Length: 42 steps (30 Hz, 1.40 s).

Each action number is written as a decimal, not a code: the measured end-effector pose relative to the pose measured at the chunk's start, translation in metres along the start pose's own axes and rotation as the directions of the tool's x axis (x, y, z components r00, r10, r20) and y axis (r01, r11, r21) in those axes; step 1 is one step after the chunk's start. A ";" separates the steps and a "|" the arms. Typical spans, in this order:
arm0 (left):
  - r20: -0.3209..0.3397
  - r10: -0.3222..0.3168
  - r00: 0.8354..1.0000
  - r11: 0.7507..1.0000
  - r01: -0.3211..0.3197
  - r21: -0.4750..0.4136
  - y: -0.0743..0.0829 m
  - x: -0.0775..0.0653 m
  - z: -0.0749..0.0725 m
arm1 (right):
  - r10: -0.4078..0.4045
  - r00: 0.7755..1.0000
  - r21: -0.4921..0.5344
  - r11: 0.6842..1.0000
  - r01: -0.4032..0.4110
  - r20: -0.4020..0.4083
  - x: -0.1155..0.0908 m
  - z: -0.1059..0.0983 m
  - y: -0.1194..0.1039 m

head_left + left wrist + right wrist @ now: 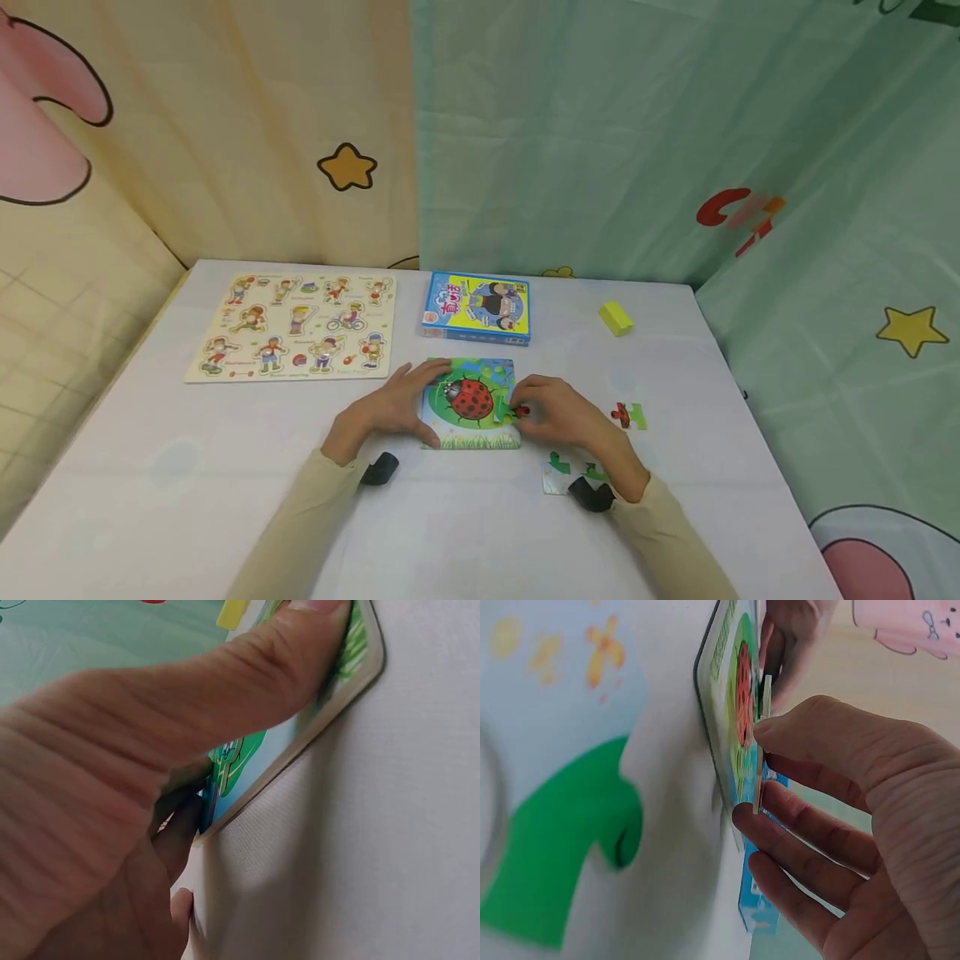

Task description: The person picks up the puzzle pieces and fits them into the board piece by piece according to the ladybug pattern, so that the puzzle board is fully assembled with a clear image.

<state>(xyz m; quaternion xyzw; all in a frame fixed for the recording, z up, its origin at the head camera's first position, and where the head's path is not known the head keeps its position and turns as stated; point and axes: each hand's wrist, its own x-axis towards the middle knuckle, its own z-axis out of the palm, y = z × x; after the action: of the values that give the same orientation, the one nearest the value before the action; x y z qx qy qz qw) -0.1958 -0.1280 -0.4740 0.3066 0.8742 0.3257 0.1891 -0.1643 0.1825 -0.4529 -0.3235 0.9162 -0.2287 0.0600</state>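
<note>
A ladybug jigsaw board point(471, 433) lies on the white table before me. My left hand point(402, 407) grips its left side, thumb at the near corner and fingers at the far edge. In the left wrist view the thumb point(277, 664) lies over the board's grassy edge. Between thumb and fingers my right hand point(557, 410) pinches a thin jigsaw piece point(760, 776), held over the board's right side, tilted up on edge in the right wrist view. Part of this piece, green and red, shows in the head view.
Loose jigsaw pieces lie right of the board: a red and green one point(636, 416) and white-green ones point(556, 479) beside my right wrist. Behind stand a blue boxed game point(476, 308) and a yellow block point(616, 318). A peg puzzle board point(292, 329) lies back left.
</note>
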 end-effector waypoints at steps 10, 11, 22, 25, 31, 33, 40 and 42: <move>-0.028 -0.019 0.999 0.999 0.021 0.050 0.009 -0.002 -0.001 | 0.011 1.000 -0.047 0.999 -0.010 0.022 0.026 0.006 -0.021; -0.028 -0.023 0.999 0.998 0.024 0.052 0.009 -0.002 -0.001 | 0.015 1.000 -0.048 0.999 -0.014 0.024 0.028 0.007 -0.023; -0.069 -0.068 0.995 0.991 0.075 0.110 0.012 -0.006 -0.002 | -0.049 0.999 -0.082 0.995 0.050 0.014 0.052 0.018 -0.038; -0.066 -0.070 0.995 0.992 0.076 0.097 0.011 -0.005 -0.002 | -0.052 0.998 -0.081 0.995 0.054 0.025 0.058 0.020 -0.042; -0.057 -0.068 0.996 0.994 0.073 0.083 0.007 -0.003 -0.001 | -0.045 0.998 -0.094 0.994 0.049 0.047 0.068 0.024 -0.048; -0.054 -0.060 0.997 0.994 0.064 0.084 0.007 -0.003 -0.002 | -0.050 0.998 -0.102 0.993 0.054 0.046 0.070 0.025 -0.049; -0.050 -0.042 0.998 0.998 0.044 0.043 0.007 -0.006 -0.005 | -0.076 0.996 -0.104 0.991 0.082 0.055 0.076 0.030 -0.049; -0.058 -0.020 0.998 0.999 0.022 0.036 0.005 -0.006 -0.006 | -0.083 0.995 -0.096 0.991 0.089 0.060 0.078 0.031 -0.048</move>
<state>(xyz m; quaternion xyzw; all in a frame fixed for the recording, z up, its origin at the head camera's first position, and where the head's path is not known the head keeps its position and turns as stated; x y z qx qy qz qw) -0.1921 -0.1319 -0.4649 0.2915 0.8881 0.3164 0.1618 -0.1899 0.0897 -0.4550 -0.3715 0.9095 -0.1765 0.0595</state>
